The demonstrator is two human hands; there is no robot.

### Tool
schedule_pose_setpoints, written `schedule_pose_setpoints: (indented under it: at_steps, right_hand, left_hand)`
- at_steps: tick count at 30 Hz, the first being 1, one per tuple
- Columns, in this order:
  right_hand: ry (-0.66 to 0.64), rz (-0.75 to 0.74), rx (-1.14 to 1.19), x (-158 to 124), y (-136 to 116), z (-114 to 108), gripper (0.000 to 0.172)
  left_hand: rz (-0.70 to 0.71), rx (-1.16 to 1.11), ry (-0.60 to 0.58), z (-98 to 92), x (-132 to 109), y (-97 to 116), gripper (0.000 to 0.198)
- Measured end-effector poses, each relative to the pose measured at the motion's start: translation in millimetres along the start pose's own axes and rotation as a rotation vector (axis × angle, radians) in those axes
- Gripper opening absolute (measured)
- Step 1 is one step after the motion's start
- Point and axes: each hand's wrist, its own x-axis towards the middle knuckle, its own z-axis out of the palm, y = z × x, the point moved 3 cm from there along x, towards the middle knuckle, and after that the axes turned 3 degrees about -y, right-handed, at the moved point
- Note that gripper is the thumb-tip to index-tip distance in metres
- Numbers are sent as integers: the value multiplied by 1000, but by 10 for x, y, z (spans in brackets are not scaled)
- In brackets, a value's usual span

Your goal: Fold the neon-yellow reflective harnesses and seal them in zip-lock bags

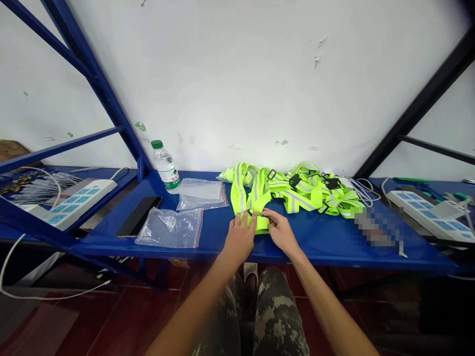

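Observation:
Both hands are at a bundled part of a neon yellow reflective strap (262, 225) near the front of the blue table. My left hand (240, 232) presses on its left side, fingers curved over the webbing. From the right, my right hand (279, 228) grips the bundle's edge between thumb and fingers. Strap loops run back from the hands toward a tangled pile of reflective straps (311, 190) with grey stripes and black buckles. A clear bag (229, 175) with yellow material in it lies behind the loops.
Clear zip bags (171, 228) and a black phone (139, 216) lie to the left, near a green-capped water bottle (165, 165). White cables (361, 190) are at the right. Power strips (82, 201) stand on neighbouring shelves. Metal frame posts (107, 94) rise on both sides.

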Motion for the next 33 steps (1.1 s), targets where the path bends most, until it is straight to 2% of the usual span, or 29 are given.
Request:
schedule_pose_setpoints:
  at_steps: [4, 8, 10, 13, 16, 19, 21, 22, 25, 27, 31, 33]
  right_hand:
    - [105, 30, -104, 106, 41, -38, 33]
    - [159, 150, 16, 414, 87, -79, 36]
    - [113, 178, 36, 589, 49, -67, 31]
    - [-3, 120, 12, 780, -87, -17, 26]
    - [-174, 67, 45, 849, -200, 67, 23]
    - [-334, 74, 62, 850, -212, 150, 19]
    - [-348, 58, 60, 867, -179, 158, 18]
    - [-309, 44, 46, 889, -153, 135, 18]
    - [-95, -19, -178, 996, -70, -30, 20]
    - [-21, -51, -365, 1075, -27, -158, 20]
    - [-123, -73, -523, 1197, 15, -323, 18]
    - [-181, -36, -646, 1244, 30, -359, 23]
  left_hand:
    - [8, 36, -14, -22, -31, 39, 55]
    - [12, 38, 9, -23, -91, 84, 58]
    - [16, 32, 28, -20, -111, 86, 63]
    - [31, 16, 35, -20, -133, 76, 67]
    - [37, -29, 27, -36, -170, 74, 65]
    - [17, -114, 38, -52, -218, 93, 60]
    - [-4, -169, 50, -51, -241, 111, 60]
    - [-16, -190, 58, -47, -248, 120, 61]
    - [-46, -217, 94, -41, -252, 137, 57]
    - [-46, -215, 111, -43, -247, 142, 54]
    - [-12, -187, 97, -53, -233, 144, 53]
    - [-8, -181, 78, -56, -227, 142, 53]
